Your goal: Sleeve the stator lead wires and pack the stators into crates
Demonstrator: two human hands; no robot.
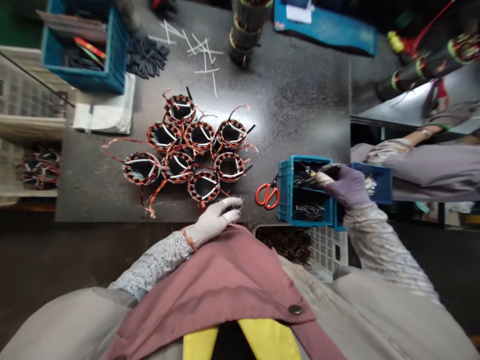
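Your purple-gloved right hand [342, 184] at the divided blue plastic bin [285, 194]

It's over the upper compartment; I can't make out whether it pinches anything. Your white-gloved left hand [215, 218], fingers loosely parted, rests at the near edge of the dark grey surface [307, 120], beside eight copper-wound rings [198, 148]; red-handled scissors [268, 192] lie by the bin

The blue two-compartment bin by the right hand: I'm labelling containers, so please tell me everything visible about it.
The blue bin looks like rigid plastic, open-topped, with a divider making far and near compartments. The near one holds short dark pieces; the far one holds dark contents too blurred to tell apart. It stands upright at the table's near edge, right of the red-handled scissors. The right hand is over its right side at the far compartment; whether it touches the rim is unclear.
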